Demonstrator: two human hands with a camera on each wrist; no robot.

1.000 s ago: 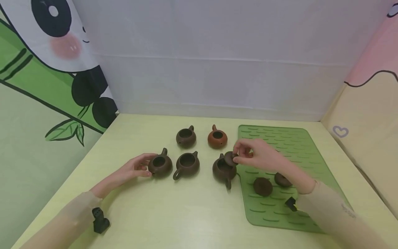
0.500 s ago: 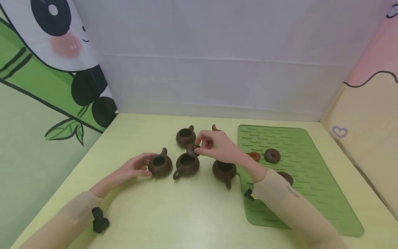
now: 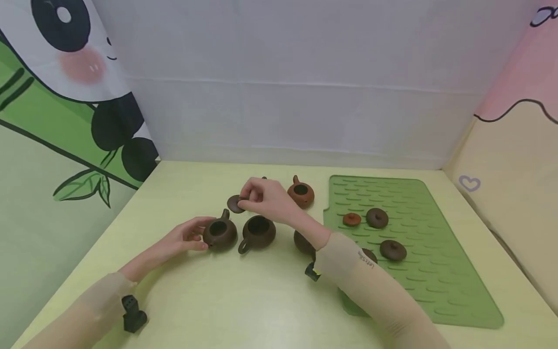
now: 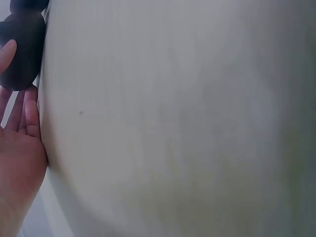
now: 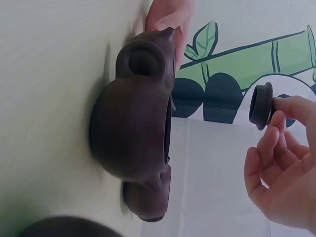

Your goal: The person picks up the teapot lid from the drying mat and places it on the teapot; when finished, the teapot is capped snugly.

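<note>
My right hand [image 3: 273, 201] pinches a dark brown teapot lid [image 3: 234, 204] by its knob. In the right wrist view the lid [image 5: 260, 106] is tilted on its side, in the air and apart from the teapots. Below it, at the left of the row, stands a dark lidless teapot [image 3: 221, 241]. My left hand [image 3: 185, 237] holds this pot from the left, thumb on the near side and fingers on the far side. Just right of it is another open dark teapot [image 3: 263, 238], its handle toward me. A further teapot behind my right hand is mostly hidden.
An orange-brown teapot [image 3: 301, 195] stands farther back. My right forearm partly covers another dark teapot [image 3: 301, 241]. On the green mat [image 3: 457, 291] at right lie a small reddish lid [image 3: 351, 219] and several dark lids [image 3: 377, 218]. A white curtain [image 3: 279, 121] hangs behind the table.
My right hand has carried the lid leftward from over the right-hand teapot, past the middle one, to above the left pot. The left hand keeps its hold.
</note>
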